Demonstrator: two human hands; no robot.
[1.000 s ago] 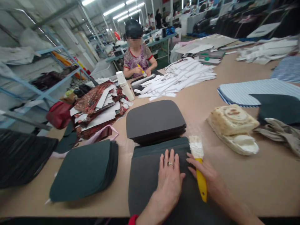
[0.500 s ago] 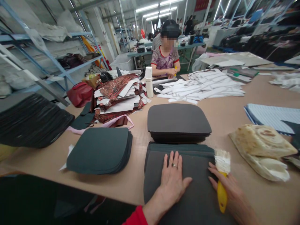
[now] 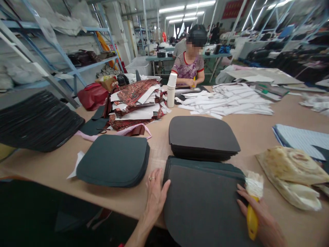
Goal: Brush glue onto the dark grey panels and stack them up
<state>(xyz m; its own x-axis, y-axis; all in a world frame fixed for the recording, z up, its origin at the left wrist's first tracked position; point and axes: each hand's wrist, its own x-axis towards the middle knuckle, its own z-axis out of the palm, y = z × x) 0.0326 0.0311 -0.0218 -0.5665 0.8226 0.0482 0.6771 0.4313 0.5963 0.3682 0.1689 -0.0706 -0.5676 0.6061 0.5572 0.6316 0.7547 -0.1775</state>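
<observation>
Landmark: near stack [image 3: 203, 206], flat dark panels, grey on top, on the tan table [image 3: 257, 132], right in front of the wearer. Green layers stepped out along its far edge.

Left hand [image 3: 155, 197] was at the near stack's left edge: thumb against the edge, fingers just outside it, wide thumb gap, nothing held. Couldn't tell if those fingers pressed on the table. Ring on one finger.

Right hand [image 3: 262, 214] was at the near stack's right edge, fingertips touching it. Same hand held the brush [image 3: 252, 219], narrow grip around the yellow handle; bristles pointed away, coated white. Exact finger wrap was partly hidden.

Green stack [image 3: 113, 159] sat left of the near stack, well clear of it. Yellowish block [image 3: 295, 171] lay to its right, past the brush. Grey stack [image 3: 203, 133] was just beyond its far edge.

Farther beyond the near stack: red patterned pile [image 3: 138, 91] to the left, white bottle [image 3: 171, 94] beside that pile, white strips [image 3: 233, 99] straight past the grey stack. Co-worker [image 3: 187, 68] sat behind the strips, head bent, holding something yellow.
</observation>
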